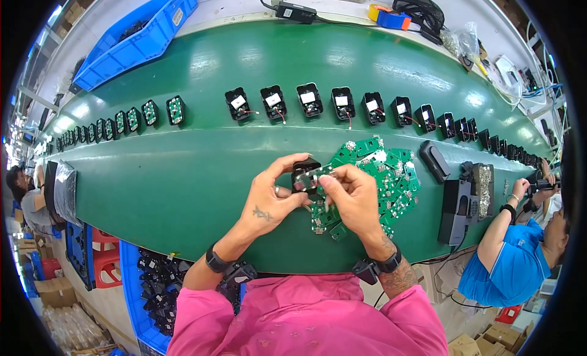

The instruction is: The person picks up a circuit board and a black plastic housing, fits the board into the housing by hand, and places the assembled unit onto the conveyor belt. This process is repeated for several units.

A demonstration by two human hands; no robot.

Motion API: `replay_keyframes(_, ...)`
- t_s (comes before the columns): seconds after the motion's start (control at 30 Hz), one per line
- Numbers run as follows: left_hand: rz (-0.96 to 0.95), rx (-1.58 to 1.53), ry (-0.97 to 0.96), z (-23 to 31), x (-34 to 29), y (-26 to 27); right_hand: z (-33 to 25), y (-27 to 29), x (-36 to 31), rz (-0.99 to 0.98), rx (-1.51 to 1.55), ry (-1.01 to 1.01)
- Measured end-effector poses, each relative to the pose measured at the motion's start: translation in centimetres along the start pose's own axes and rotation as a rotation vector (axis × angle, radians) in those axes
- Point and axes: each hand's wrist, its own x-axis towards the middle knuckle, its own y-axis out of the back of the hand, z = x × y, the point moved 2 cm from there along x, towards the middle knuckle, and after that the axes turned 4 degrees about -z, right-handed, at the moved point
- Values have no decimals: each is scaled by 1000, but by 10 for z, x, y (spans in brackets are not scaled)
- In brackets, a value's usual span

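My left hand (pixel 267 200) is closed round a small black plastic housing (pixel 304 166), held above the green table in front of me. In my right hand (pixel 353 196), thumb and fingers pinch a small green circuit board (pixel 317 178) at the housing's open side. The board looks tilted and partly over the opening; whether it sits inside, I cannot tell. Just beyond and under my right hand lies a loose heap of green circuit boards (pixel 391 183).
Across the table runs a row of black housings with white parts (pixel 309 100); farther left, housings hold green boards (pixel 175 110). A blue bin (pixel 131 41) stands far left, another with black parts (pixel 130 276) below left. A black-grey device (pixel 453 212) and a co-worker (pixel 510 252) are at right.
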Motion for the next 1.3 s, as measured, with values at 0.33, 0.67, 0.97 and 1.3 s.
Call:
replay_keyframes(0.33, 84, -31, -27, 0, -2, -6, 1, 2, 2, -46, -279, 374)
replay_keyframes(0.67, 187, 463, -302, -6, -4, -11, -1, -1, -1, -213, -269, 126)
replay_keyframes(0.97, 218, 395, -202, -3, 1, -12, -8, -3, -1, -63, -481, 377)
replay_keyframes(1.3, 59, -98, 45, -11, 6, -13, 4, 0, 0, 79, -599, 385)
